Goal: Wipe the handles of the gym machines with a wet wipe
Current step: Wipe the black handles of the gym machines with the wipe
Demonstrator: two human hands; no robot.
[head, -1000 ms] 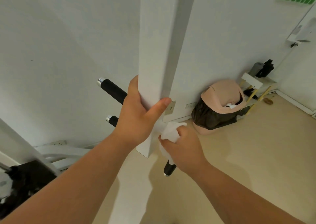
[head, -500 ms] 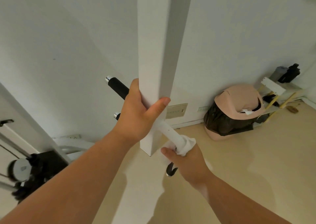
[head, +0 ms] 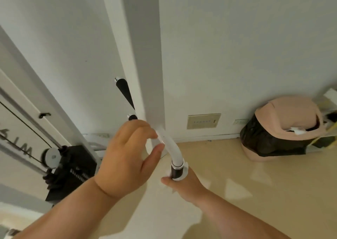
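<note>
While the left hand [head: 125, 158] hovers spread at frame center, the right hand [head: 184, 185] just below-right clasps a wet wipe [head: 184, 173] around the black handle [head: 176, 172].

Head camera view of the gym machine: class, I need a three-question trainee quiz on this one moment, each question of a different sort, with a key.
1. True or false: the left hand grips the white upright post.
2. Which hand holds the wet wipe? A) left B) right C) neither
3. Fill in: the wipe is wrapped around the ______ grip at the end of the curved white bar.

Key
1. False: it is open beside the post, fingers spread near the bar.
2. B: the right hand closes around wipe and grip.
3. black. Two more black grips show left of the post.
</note>
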